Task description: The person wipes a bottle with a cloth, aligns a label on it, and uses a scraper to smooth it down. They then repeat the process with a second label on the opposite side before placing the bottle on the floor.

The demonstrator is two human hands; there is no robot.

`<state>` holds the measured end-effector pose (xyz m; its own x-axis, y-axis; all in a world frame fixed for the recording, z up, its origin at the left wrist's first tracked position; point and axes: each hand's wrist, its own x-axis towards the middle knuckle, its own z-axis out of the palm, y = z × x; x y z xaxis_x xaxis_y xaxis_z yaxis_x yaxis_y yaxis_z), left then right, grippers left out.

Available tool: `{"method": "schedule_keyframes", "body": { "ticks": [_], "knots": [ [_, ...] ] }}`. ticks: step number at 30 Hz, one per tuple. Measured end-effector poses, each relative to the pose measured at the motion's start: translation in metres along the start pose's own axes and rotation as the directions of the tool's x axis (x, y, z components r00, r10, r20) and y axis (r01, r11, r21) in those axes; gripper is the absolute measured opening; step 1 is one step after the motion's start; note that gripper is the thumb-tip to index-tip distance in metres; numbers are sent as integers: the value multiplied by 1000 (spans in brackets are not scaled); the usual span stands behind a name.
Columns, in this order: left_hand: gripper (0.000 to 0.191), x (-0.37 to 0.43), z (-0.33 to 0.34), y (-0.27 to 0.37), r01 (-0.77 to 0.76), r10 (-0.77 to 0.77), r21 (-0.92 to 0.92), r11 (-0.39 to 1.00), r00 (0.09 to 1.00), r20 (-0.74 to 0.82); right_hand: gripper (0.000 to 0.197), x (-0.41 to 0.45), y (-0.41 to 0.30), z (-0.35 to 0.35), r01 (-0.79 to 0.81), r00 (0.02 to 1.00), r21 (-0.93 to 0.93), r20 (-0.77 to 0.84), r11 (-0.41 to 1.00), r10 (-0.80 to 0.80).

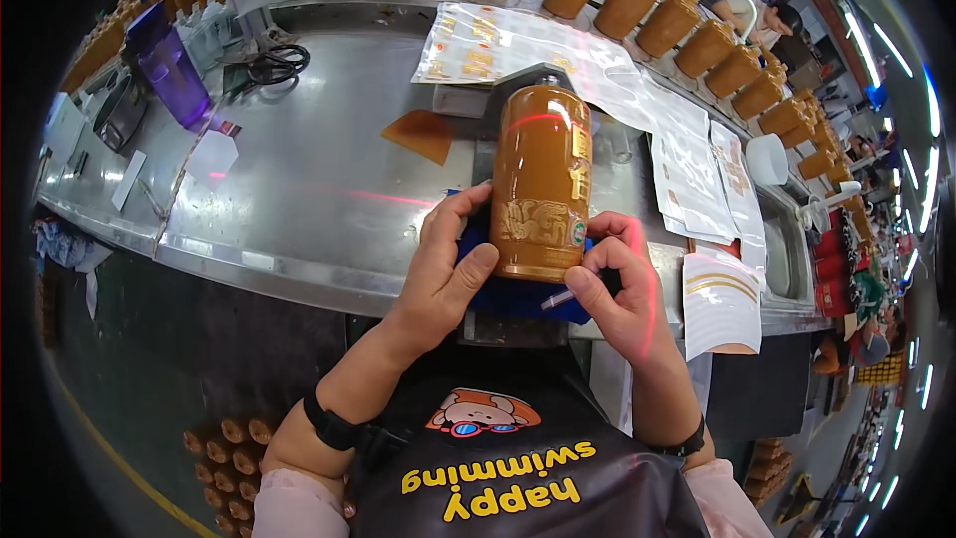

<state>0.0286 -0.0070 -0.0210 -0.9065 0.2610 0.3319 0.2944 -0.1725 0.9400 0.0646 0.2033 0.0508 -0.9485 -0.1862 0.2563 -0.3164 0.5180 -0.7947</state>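
A glossy brown ceramic bottle (541, 179) with gold decoration and a dragon relief lies on a holder over a blue cloth (515, 297), its neck pointing away from me. My left hand (455, 261) rests against the bottle's left side, fingers apart and thumb near its base. My right hand (616, 276) is at the lower right side of the bottle, with a small slim tool (556, 300) pinched between thumb and fingers. What kind of tool it is cannot be told. A red laser line crosses the bottle's upper part and my right hand.
Sheets of gold decals (485, 45) lie behind the bottle, with more sheets (691, 187) at right beside a sink (788, 254). Brown bottles (627, 1) line the rear. Black-handled scissors (276, 65), a purple container (170, 71) and an amber scraper (422, 136) are at left. A person (769, 22) works beyond.
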Motion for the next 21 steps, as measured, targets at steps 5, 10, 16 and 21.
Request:
{"method": "schedule_keyframes", "body": {
  "ticks": [5,10,16,21],
  "knots": [
    [61,-1,0,0,-37,36,160,986,999,6,22,0,1,2,-3,1000,44,15,999,2],
    [61,-1,-1,1,-44,45,136,990,999,-3,23,0,1,2,-3,1000,31,23,1000,2],
    [49,-11,2,5,-24,29,40,999,991,-129,24,2,1,3,8,1000,64,18,998,-9],
    [21,-8,0,28,-535,561,426,730,824,74,23,5,-5,2,-52,998,124,45,991,47]
  ]
}}
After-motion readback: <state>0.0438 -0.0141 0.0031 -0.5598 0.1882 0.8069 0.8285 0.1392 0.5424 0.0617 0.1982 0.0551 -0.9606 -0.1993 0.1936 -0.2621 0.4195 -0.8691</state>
